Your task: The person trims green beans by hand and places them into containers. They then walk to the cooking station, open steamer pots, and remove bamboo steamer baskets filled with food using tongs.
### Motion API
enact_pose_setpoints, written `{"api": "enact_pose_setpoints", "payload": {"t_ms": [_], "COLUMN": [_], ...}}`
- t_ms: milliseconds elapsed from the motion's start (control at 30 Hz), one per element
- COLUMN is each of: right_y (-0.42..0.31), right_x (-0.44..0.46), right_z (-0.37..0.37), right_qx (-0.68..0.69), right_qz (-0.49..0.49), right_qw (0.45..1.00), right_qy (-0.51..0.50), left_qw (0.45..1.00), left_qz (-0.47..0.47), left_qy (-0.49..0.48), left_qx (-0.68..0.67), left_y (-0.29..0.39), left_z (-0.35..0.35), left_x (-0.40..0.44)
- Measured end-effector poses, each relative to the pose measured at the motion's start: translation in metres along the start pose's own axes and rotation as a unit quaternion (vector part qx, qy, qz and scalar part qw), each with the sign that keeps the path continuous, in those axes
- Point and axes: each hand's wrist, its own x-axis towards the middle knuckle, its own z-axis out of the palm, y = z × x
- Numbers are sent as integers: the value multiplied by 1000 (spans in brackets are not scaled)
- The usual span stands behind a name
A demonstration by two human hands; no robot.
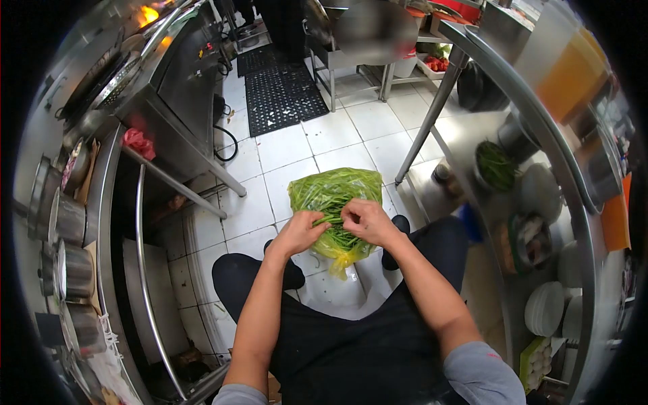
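A plastic bag (334,181) full of long thin green vegetable stems (347,237) rests on the tiled floor between my feet. Its yellow gathered end (343,262) points toward me, and the stems show through an opening in the middle. My left hand (302,231) is closed at the left of this opening, pinching green stems between thumb and fingers. Close by on the right, my right hand (368,221) has its fingers curled in a pinch over the stems. Its fingertips are partly hidden.
On the right, a steel table (540,108) has a lower shelf with a bowl of greens (496,165) and stacked white plates (544,308). Metal pots (74,270) line the left shelf. A black rubber mat (283,94) lies ahead. A flame (147,16) burns at the upper left.
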Motion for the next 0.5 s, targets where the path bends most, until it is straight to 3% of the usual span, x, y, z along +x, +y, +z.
{"api": "enact_pose_setpoints", "payload": {"t_ms": [67,167,233,300,433,500], "right_y": [0,3,11,19,24,10], "right_x": [0,1,5,2,-7,-10], "right_z": [3,10,13,10,25,27], "right_qx": [-30,-64,-3,26,81,113], "right_qz": [-8,51,113,135,42,148], "right_qw": [999,995,983,983,996,979], "right_qy": [-5,65,147,124,8,-85], "left_qw": [1000,996,992,986,955,949], "left_qz": [13,-5,20,-15,-54,-54], "left_qy": [-6,-22,40,42,88,99], "left_qx": [21,-81,-116,-158,-276,-294], "left_y": [-4,-2,3,-7,-17,-20], "left_z": [3,5,2,-2,-1,1], "left_x": [2,2,2,3,7,9]}}
